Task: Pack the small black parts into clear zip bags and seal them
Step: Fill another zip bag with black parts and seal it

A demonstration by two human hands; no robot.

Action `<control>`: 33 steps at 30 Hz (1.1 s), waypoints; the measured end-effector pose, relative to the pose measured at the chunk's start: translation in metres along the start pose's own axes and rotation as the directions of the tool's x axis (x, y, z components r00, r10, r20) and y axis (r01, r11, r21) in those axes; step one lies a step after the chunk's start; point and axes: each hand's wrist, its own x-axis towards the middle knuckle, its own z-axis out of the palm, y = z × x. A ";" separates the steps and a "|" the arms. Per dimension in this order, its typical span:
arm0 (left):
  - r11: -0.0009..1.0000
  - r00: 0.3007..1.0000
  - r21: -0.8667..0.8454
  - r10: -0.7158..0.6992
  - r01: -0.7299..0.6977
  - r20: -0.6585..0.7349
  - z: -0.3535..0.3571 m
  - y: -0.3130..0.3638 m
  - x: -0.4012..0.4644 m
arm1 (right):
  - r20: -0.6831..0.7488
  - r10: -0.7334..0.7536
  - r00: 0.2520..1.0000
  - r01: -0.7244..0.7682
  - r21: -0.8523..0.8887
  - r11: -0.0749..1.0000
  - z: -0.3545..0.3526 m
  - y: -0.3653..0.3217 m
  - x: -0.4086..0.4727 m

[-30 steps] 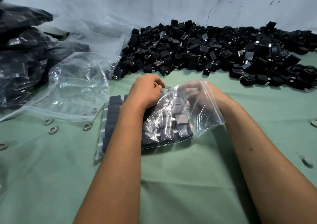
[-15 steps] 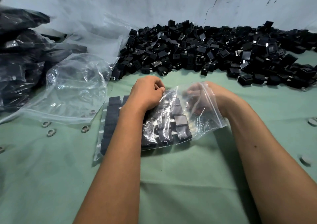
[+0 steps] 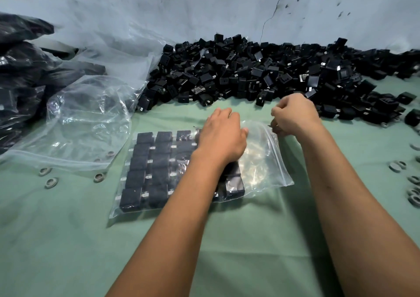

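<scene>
A green cloth [image 3: 227, 240] covers the table, with a heap of loose black parts [image 3: 261, 74] along the wall. Nearer lies a clear zip bag [image 3: 261, 165] holding rows of black parts [image 3: 147, 167]. The left hand [image 3: 221, 137] presses flat on it, fingers straight; the right hand [image 3: 293, 115] pinches its far corner.

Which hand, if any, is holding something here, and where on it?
The right hand pinches the open far corner of the zip bag. The left hand lies flat, pressing on the bag over the black parts, gripping nothing.
</scene>
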 end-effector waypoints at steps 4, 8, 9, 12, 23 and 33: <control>0.993 0.998 0.118 -0.030 0.024 0.051 0.009 0.003 -0.002 | 0.015 -0.228 0.974 0.227 -0.161 0.960 0.025 -0.005 0.027; 0.994 0.999 0.113 -0.014 0.009 0.049 0.010 0.003 -0.003 | 0.123 -0.271 0.955 0.294 -0.236 0.926 0.041 -0.002 0.045; 0.996 0.999 0.088 -0.005 0.002 0.041 0.009 0.003 -0.003 | 0.110 -0.273 0.956 0.292 -0.233 0.928 0.043 -0.001 0.047; 0.995 0.996 -0.050 0.088 -0.089 -0.029 0.005 0.005 -0.005 | -0.008 -0.242 0.970 0.240 -0.069 0.968 0.041 0.000 0.041; 0.904 0.939 -0.261 0.309 -0.340 -0.151 -0.003 0.004 -0.003 | -0.019 0.142 0.990 -0.098 0.632 0.769 0.021 0.012 -0.018; 0.898 0.978 -0.392 0.162 -0.200 -0.129 -0.028 -0.023 -0.005 | 0.494 -0.375 0.785 0.224 0.338 0.914 -0.023 -0.006 -0.043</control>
